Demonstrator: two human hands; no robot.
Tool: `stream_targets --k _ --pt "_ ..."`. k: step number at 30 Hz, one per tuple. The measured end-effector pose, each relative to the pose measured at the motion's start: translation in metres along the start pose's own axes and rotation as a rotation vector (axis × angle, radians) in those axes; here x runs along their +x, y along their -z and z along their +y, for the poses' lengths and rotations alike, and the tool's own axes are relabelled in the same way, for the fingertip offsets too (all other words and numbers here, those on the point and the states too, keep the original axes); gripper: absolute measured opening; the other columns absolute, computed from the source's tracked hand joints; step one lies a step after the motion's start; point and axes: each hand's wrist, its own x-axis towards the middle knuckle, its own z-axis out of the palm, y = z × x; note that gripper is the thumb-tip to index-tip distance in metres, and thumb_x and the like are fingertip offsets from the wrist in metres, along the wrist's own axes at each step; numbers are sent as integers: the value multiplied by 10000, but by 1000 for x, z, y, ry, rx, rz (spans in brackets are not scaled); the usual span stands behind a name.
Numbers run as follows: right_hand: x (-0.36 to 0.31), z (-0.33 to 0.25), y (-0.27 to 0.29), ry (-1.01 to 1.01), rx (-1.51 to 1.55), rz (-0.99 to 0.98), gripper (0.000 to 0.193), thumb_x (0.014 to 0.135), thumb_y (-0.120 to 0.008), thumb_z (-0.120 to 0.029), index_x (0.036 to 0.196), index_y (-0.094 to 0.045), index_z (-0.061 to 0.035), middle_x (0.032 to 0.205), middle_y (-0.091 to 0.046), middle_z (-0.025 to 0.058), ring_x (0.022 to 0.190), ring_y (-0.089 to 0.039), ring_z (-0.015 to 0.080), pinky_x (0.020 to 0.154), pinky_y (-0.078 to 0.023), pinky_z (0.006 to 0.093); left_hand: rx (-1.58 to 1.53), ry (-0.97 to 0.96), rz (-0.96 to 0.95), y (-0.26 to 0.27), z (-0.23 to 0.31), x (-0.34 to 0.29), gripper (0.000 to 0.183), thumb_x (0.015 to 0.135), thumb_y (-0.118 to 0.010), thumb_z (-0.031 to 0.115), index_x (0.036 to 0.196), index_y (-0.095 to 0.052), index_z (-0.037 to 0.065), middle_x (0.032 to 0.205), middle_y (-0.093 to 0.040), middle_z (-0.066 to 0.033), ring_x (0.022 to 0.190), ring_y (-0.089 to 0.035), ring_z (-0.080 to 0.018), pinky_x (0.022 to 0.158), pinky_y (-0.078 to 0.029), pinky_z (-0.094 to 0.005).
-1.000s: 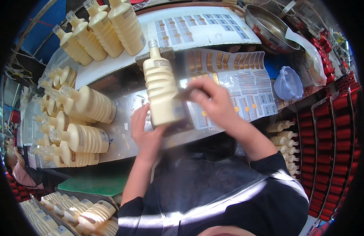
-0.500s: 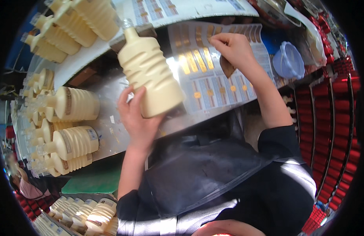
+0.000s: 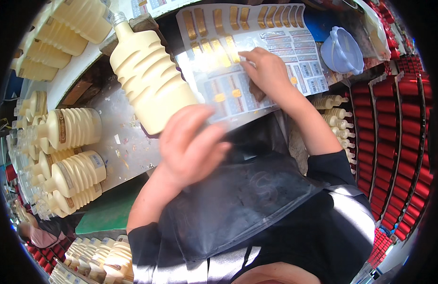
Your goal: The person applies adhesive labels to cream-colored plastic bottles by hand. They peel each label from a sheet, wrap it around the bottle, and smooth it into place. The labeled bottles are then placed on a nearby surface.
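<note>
A cream plastic bottle point(image 3: 152, 78) with wavy ridges and a clear cap lies tilted on the metal table, its neck resting by a dark block point(image 3: 142, 22). My left hand point(image 3: 188, 146), blurred, hovers beside the bottle's base with its fingers apart and nothing visible in them. My right hand point(image 3: 271, 75) is over a label sheet point(image 3: 207, 94), its thumb and forefinger close to the end of a gold label point(image 3: 232, 48). Tucked beneath that palm is a flat brown piece point(image 3: 257, 91), partly hidden by the curled fingers.
Several similar bottles with brown labels point(image 3: 76, 128) lie stacked at the left. More bottles point(image 3: 81, 21) are at the far left. A light blue bucket point(image 3: 342, 51) stands right of the sheet. Red items point(image 3: 389, 151) fill racks at the right; a green board point(image 3: 107, 213) is at lower left.
My left hand has let go of the bottle and moved right. The bottle now rests further left on the table. My right hand has come down nearer over the label sheet.
</note>
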Motion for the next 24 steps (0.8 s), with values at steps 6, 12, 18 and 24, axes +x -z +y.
stream_targets --k 6,12,18,24 --pt "38 13 -9 -42 -83 -157 266 924 -655 -236 1125 -786 -121 973 -683 139 903 -677 357 811 -542 443 -457 459 -72 -60 -5 36 285 968 -656 147 1211 -644 -1 1265 -613 -162 1091 -626 -244 919 -526 -371" --pt "39 15 -13 -131 78 -144 225 887 -688 -208 1030 -805 -80 981 -711 134 901 -692 335 814 -540 416 -1005 1223 97 -99 -31 55 418 1076 -526 303 1380 -565 19 1282 -587 -87 992 -570 -144 854 -473 -277" --pt "41 5 13 -201 320 -221 188 914 -688 -180 1017 -759 -40 893 -747 142 813 -720 262 760 -552 355 -1093 1495 187 -110 -45 71 421 1077 -531 350 1316 -601 10 1197 -580 -78 946 -541 -151 778 -457 -288" --pt "5 -25 72 102 271 -269 140 917 -659 -195 962 -745 -94 822 -728 152 739 -723 335 699 -557 399 -1309 1356 257 -95 -31 77 315 1027 -647 330 1159 -653 44 975 -626 -17 801 -551 -104 674 -437 -262"
